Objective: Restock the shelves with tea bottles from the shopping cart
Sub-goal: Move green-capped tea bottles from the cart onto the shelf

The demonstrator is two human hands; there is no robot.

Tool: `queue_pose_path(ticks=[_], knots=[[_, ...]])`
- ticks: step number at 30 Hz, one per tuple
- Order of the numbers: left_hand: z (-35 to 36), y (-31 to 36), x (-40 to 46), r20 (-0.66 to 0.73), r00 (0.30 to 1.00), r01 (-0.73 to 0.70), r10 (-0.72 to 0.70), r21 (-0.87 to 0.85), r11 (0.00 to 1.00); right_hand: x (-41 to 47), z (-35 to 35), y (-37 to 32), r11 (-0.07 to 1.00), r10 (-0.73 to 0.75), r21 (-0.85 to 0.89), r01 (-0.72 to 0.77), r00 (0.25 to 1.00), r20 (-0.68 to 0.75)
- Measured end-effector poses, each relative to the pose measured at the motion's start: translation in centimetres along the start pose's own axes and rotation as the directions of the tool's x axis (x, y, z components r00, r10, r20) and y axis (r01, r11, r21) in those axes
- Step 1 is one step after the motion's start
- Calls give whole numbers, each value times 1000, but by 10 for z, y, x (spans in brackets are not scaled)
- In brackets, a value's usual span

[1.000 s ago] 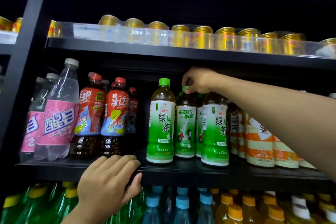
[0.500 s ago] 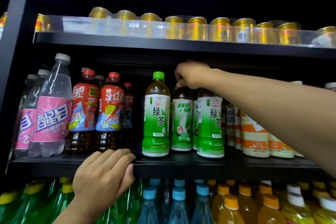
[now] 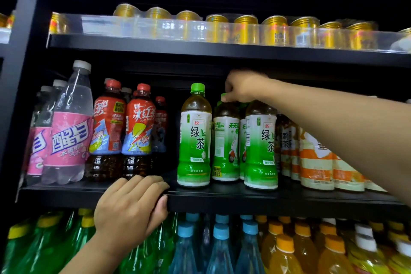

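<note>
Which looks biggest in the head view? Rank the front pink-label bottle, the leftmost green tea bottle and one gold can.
1. Front pink-label bottle: tallest and widest, though it leans and sits near the camera.
2. Leftmost green tea bottle: somewhat shorter and slimmer.
3. Gold can: smallest, partly hidden behind the clear shelf guard.

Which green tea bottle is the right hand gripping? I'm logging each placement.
The middle green tea bottle, set back between the two front ones. The right hand pinches its green cap; its label shows a scooter, while its neighbours' large-character labels face front, untouched.
</note>
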State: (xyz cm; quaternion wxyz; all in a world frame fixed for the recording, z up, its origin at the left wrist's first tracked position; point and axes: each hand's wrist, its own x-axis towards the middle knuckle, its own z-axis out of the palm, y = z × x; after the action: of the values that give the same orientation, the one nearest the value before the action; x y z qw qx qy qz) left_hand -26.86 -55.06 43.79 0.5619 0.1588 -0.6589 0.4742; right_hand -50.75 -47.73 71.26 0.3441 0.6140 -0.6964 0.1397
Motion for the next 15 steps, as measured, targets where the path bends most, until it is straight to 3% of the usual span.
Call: queue_pose_path(ticks=[9,15], knots=[[-4,2,3,28,999,28,-27,-15,1000,-2,-8,-9,1000,20,20,-22,996,86],[-2,2,1,18,1000,12,-12,6,1000,-3,7,-9,997,80,-18,-81,994,-68]])
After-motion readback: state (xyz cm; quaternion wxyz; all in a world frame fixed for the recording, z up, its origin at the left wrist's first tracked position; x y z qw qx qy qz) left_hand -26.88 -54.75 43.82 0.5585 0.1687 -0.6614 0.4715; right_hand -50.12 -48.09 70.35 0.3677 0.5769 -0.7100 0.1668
